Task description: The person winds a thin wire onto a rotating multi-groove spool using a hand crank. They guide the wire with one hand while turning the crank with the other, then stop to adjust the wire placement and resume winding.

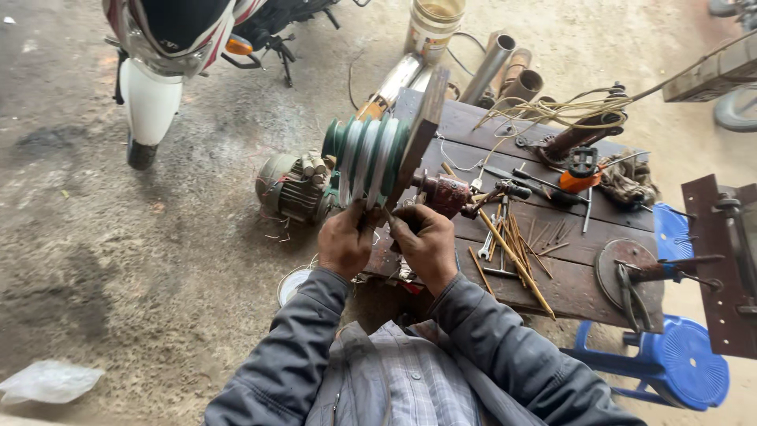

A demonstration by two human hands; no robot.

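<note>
Both hands meet at the near edge of the bench [568, 292], w/ the green spool [367, 158] standing just above the grip. Left hand [345, 241] has fingers curled & pressed together around the lower rim of the spool, thumb side up against the white wire wound in its grooves. Right hand [426, 241] is closed in a loose fist just beside the left, fingers pinching sth small at the spool's base; can't tell exactly what. The spool sits upright on a shaft, backed by a dark flat board [418, 134], w/ a rusty red winder body [448, 193] just right of the grip.

Further right of the grip on the bench: loose thin rods [516, 244], pliers & small tools, an orange-handled tool [582, 170], a tangle of pale wire [568, 110]. Left of the grip, down on the floor, an old motor [293, 188] w/ copper windings. Beyond it a white scooter [169, 55]. Metal pipes [493, 59] & a plastic bucket [434, 24] lie past the far end of the bench. Blue plastic stool [678, 363] is well to the right, below the bench corner
</note>
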